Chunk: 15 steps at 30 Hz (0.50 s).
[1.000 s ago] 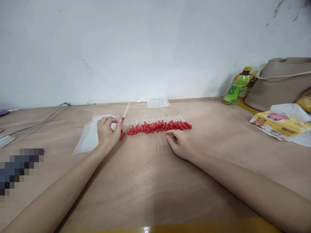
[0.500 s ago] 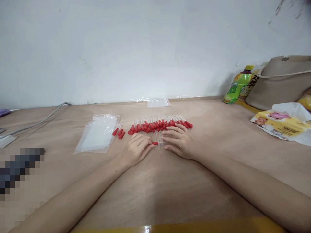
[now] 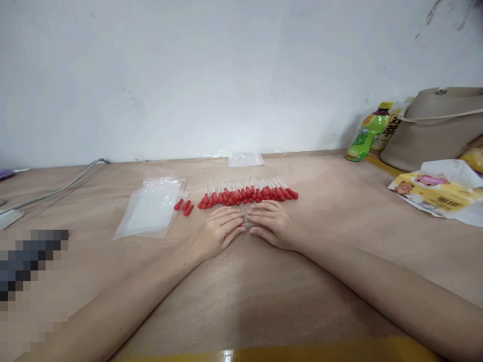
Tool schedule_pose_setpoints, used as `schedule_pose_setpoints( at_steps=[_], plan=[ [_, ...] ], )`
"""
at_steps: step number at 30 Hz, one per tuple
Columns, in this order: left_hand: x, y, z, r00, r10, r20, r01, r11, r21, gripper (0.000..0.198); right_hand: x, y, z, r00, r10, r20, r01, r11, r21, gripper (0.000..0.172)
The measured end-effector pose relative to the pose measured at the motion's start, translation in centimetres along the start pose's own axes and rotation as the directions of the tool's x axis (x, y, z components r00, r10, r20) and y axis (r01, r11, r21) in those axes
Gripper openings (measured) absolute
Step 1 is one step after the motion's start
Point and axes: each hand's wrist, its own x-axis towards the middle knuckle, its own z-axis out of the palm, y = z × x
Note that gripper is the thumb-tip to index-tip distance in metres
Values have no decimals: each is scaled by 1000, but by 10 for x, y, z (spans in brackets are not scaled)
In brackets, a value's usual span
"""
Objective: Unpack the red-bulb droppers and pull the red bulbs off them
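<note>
A row of clear droppers with red rubber bulbs (image 3: 249, 193) lies across the middle of the brown table (image 3: 241, 291). Just in front of it, my left hand (image 3: 219, 232) and my right hand (image 3: 272, 223) meet fingertip to fingertip, fingers pinched on a clear glass tube (image 3: 246, 217) between them. A red bulb held there half a second ago is now hidden by my fingers. Two loose red bulbs (image 3: 183, 206) lie to the left of the row, beside a stack of clear plastic bags (image 3: 151, 207).
Another small clear bag (image 3: 245, 160) lies by the wall. At the right stand a green bottle (image 3: 366, 133), a beige bag (image 3: 433, 128) and a yellow tissue pack (image 3: 439, 193). A grey cable (image 3: 56, 188) runs along the left.
My left hand left the plastic bags and came right to meet my right hand. Both closed on a glass tube, and the red bulb seen between them is now covered.
</note>
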Motion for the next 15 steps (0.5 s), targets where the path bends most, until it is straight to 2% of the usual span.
schedule_pose_setpoints(
  at_steps=[3, 7, 15],
  plan=[
    [0, 0, 0, 1000, 17, -2, -17, 1000, 9, 20, 1, 1, 3, 999, -29, -24, 30, 998, 53, 21],
    [1, 2, -2, 998, 29, 49, -29, 1000, 8, 18, 1, 0, 3, 998, -55, 15, 53, 993, 107, 20],
    [3, 5, -7, 992, 49, 120, -47, 999, -14, 16, -4, 0, 2, 993, -119, 20, 118, 992, 35, 17]
  ],
)
